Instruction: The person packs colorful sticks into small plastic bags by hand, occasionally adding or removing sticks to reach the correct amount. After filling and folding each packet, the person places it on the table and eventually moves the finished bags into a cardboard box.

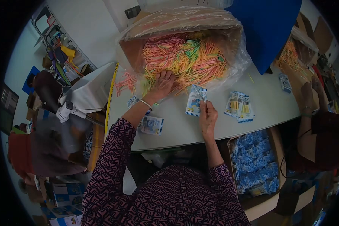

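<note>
Pinched tight is how I'd call the right hand (207,116): thumb and fingertips are clamped on the near edge of a little blue-and-white printed packet (195,100), which sits just in front of the mouth of the big plastic-lined box (184,20) lying on its side on the table (214,130). From where I'm watching, the left hand (162,83) is right at that mouth, palm down with its fingers curled into the heap of coloured sticks (188,56). Can't tell whether it has actually closed on any or is just resting there. The sticks mostly point out of the box toward the person, fanning a bit, and the packet's long axis runs about the same way, far end toward the box mouth. So the left hand is the one nearer the sticks, and the packet lies just to its right, close but not touching. A small loose bunch (126,82) lies outside the box on its left, two filled packets (239,107) sit off its right front corner, and a flat packet (151,125) lies by the left forearm. Well to the box's right, a co-worker's hand (309,94) shows at another heap.
</note>
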Tool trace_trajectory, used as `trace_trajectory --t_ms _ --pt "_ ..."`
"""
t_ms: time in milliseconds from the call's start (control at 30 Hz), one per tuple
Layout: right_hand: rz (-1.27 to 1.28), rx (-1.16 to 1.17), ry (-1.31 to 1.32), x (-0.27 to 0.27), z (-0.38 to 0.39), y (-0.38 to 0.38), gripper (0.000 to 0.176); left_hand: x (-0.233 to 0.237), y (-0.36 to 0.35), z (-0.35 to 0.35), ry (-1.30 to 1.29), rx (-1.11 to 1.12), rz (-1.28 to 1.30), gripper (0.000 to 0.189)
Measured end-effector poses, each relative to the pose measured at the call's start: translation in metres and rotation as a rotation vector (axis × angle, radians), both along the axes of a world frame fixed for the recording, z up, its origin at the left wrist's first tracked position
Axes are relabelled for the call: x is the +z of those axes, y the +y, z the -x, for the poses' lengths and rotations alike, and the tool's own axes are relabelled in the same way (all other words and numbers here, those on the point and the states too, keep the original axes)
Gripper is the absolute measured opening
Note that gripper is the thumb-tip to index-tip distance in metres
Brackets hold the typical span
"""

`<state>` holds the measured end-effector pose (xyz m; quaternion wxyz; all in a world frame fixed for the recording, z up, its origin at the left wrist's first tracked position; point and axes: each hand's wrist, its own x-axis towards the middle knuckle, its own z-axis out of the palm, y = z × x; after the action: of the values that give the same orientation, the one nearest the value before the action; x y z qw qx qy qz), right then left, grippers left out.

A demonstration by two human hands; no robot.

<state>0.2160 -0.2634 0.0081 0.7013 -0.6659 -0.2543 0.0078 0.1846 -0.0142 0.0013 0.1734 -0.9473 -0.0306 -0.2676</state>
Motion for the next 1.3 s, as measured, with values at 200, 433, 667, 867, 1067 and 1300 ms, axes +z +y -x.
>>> trace_trajectory --t_ms 200,433,667,867,1067,1300 --pt "-0.02 0.002 0.016 -0.001 -0.003 0.001 0.023 0.009 0.002 0.007 -0.018 0.031 0.131 0.026" --pt "-0.031 -0.014 0.014 0.0 -0.002 0.001 0.023 0.031 -0.014 -0.007 0.111 0.103 0.178 0.035" --pt "0.005 -0.026 -0.002 0.002 -0.002 0.0 0.022 0.023 -0.031 -0.039 0.393 0.312 -0.111 0.029" --pt "0.041 -0.012 -0.004 -0.002 -0.003 0.0 0.022 -0.007 -0.009 -0.052 0.127 0.265 -0.355 0.02" --pt "-0.033 -0.001 0.036 -0.004 -0.002 0.003 0.024 0.006 -0.028 -0.05 0.051 0.167 -0.053 0.02" --pt "0.035 -0.028 -0.087 -0.006 -0.003 0.001 0.021 0.011 -0.028 -0.069 0.433 0.382 -0.006 0.04"
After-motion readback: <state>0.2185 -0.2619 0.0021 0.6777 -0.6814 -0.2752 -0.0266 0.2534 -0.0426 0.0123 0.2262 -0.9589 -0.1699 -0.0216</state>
